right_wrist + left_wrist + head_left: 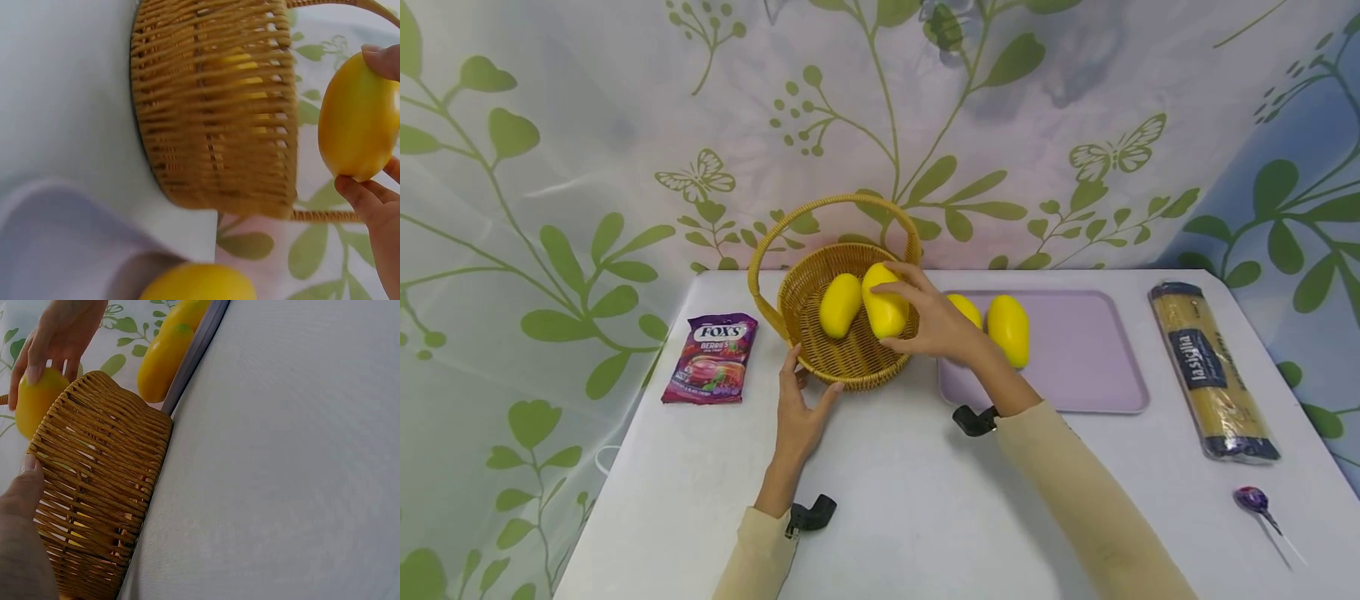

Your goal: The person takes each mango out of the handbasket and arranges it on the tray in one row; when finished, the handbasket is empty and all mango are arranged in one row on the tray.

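Observation:
A yellow mango [884, 305] is pinched between the thumb and fingers of my right hand [936, 321], above the right side of a wicker basket [850, 379]. In the right wrist view this mango [359, 119] hangs higher than the basket's rim. Another mango [841, 306] lies inside the basket. My left hand [799, 421] holds the basket's near left side. Its thumb [24, 490] lies against the woven wall in the left wrist view; its other fingers are mostly hidden there. Two more mangoes, one [1008, 331] in plain sight and one [964, 310] partly behind my right hand, lie on a lilac tray [1075, 358].
A purple Fox's candy bag [711, 360] lies left of the basket. Toward the right edge of the white table [910, 500] are a pack of spaghetti [1210, 371] and a wrapped lollipop [1253, 500]. The basket's tall handle [835, 200] arches over its far side.

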`<action>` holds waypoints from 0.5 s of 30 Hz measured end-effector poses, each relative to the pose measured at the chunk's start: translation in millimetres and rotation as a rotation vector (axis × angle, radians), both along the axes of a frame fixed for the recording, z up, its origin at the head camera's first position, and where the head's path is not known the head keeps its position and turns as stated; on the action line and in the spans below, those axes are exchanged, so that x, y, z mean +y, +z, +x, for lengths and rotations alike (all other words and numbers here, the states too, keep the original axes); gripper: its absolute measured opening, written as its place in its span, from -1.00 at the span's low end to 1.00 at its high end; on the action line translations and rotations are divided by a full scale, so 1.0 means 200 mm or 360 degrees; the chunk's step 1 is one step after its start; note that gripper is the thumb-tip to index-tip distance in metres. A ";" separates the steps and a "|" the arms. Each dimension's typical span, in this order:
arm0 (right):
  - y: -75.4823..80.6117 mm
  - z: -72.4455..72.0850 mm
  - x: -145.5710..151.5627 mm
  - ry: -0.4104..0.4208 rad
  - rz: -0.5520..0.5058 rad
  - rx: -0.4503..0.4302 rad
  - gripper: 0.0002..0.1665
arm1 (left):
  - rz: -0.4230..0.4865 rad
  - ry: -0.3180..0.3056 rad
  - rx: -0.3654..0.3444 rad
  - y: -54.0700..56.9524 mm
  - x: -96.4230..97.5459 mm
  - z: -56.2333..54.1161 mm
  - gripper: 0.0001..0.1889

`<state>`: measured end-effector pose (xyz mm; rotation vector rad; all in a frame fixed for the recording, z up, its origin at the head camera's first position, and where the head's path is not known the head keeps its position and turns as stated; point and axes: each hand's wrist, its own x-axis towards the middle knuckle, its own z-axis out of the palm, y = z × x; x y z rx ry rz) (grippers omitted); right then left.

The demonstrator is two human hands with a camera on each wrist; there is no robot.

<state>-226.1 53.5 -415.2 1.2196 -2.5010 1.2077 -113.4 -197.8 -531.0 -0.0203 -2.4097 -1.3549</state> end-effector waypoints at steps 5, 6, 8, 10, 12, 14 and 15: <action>0.02 0.04 0.11 -0.0043 0.0000 0.0084 -0.18 | 0.0009 -0.0005 -0.0018 0.00 0.00 0.00 -0.08; 0.02 0.05 0.13 -0.0057 0.0009 0.0099 -0.17 | 0.0014 -0.0007 -0.0019 0.00 0.00 0.00 -0.08; 0.02 0.06 0.18 -0.0083 0.0021 0.0100 -0.17 | 0.0018 -0.0015 -0.0018 0.00 0.00 0.00 -0.08; 0.02 0.08 0.22 -0.0109 0.0023 0.0085 -0.16 | 0.0025 -0.0019 -0.0017 0.00 0.00 0.00 -0.08; 0.02 0.10 0.27 -0.0133 0.0016 0.0079 -0.15 | 0.0025 -0.0021 -0.0012 0.00 0.00 0.00 -0.08; 0.01 0.10 0.32 -0.0145 -0.0006 0.0086 -0.15 | 0.0027 -0.0022 -0.0006 0.00 0.00 0.00 -0.08; 0.01 0.11 0.35 -0.0153 -0.0014 0.0105 -0.15 | 0.0029 -0.0021 -0.0002 0.00 0.00 0.00 -0.08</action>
